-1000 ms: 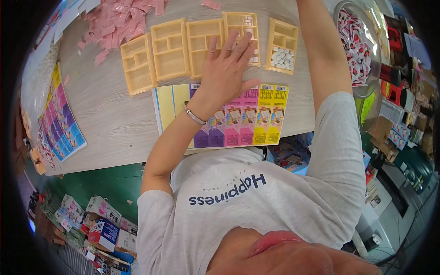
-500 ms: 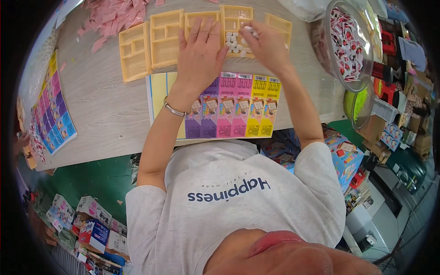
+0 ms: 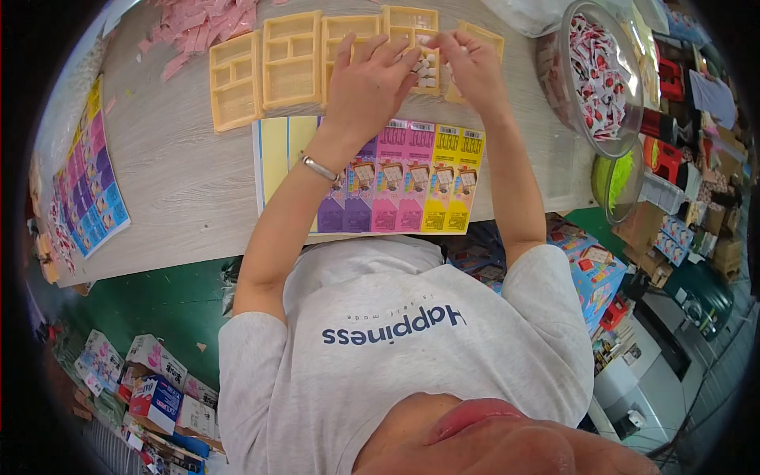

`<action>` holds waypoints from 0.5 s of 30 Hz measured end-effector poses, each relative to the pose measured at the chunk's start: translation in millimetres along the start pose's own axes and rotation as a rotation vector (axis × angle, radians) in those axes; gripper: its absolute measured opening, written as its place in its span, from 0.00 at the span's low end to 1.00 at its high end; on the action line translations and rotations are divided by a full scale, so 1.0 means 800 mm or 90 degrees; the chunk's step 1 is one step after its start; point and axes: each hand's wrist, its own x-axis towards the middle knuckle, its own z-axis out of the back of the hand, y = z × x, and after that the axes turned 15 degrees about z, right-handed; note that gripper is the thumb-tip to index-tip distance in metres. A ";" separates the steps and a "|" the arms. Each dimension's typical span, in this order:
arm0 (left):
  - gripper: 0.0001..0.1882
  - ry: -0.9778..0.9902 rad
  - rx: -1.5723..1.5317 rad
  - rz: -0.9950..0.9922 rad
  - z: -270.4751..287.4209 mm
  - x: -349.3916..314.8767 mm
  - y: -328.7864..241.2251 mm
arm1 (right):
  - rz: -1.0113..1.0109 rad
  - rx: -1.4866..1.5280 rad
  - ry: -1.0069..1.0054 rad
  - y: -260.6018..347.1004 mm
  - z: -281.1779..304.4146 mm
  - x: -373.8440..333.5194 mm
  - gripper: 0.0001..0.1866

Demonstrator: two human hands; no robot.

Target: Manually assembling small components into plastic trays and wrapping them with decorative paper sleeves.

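Several pale yellow compartment trays (image 3: 235, 111) stand in a row at the far side of the table. Small white pieces (image 3: 427, 70) lie in the lower compartment of one tray (image 3: 412, 17) right of the middle. My left hand (image 3: 368, 87) lies over that tray and its left neighbour, its fingers stretched out, hiding part of both. Over the filled tray's right edge my right hand (image 3: 475, 75) is closed in a pinch. What its fingertips hold is too small to make out. Beneath my wrists lies a printed sheet (image 3: 400, 182) in purple, pink and yellow.
Pink packets (image 3: 206, 28) are heaped at the far left. A clear bowl (image 3: 566, 79) of small red-and-white packets stands at the right, with a container of bright green pieces (image 3: 611, 180) below it. Another printed sheet (image 3: 91, 178) lies near the left edge.
My left hand has shifted right, now covering part of the white pieces. My right hand has moved slightly right, its fingertips higher over the filled tray.
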 end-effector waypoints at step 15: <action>0.42 0.068 0.103 -0.073 -0.006 -0.009 -0.018 | -0.176 0.443 -0.101 -0.006 0.021 0.017 0.13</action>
